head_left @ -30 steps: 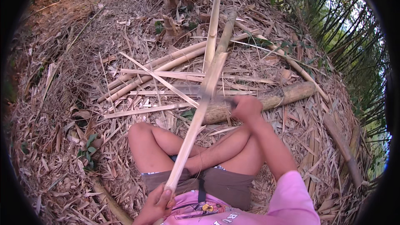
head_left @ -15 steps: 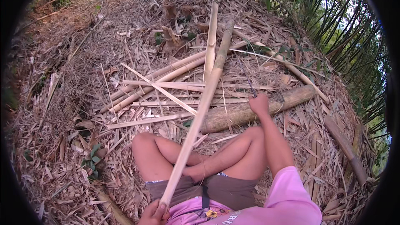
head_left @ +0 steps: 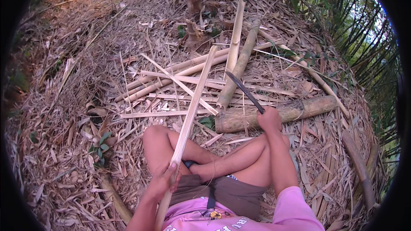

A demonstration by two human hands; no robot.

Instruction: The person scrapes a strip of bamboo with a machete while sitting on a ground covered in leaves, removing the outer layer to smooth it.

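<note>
My left hand (head_left: 165, 178) is closed around a long, pale split bamboo strip (head_left: 192, 110), which slants up and away from my lap over my crossed legs. The strip's lower end runs down past the hand beside my shirt. In my right hand (head_left: 270, 119) is the handle of a dark-bladed machete (head_left: 245, 89), its blade pointing up and to the left, apart from the strip. Just beneath that hand lies a thick bamboo log (head_left: 308, 108) on the ground. A thinner bamboo pole (head_left: 244, 60) rests beyond it, with a split bamboo half (head_left: 235, 38) alongside.
Several split bamboo strips (head_left: 180, 80) lie crossed in the middle, over two slim bamboo poles (head_left: 171, 79). Cut stumps (head_left: 195, 32) stand farther off. A dark bamboo piece (head_left: 358, 162) lies at right, and dry leaves cover the ground. Standing bamboo (head_left: 364, 34) grows at far right.
My left hand has slid up the strip, and the strip's far end has come nearer and to the left, off the thinner pole. The machete blade has swung leftward.
</note>
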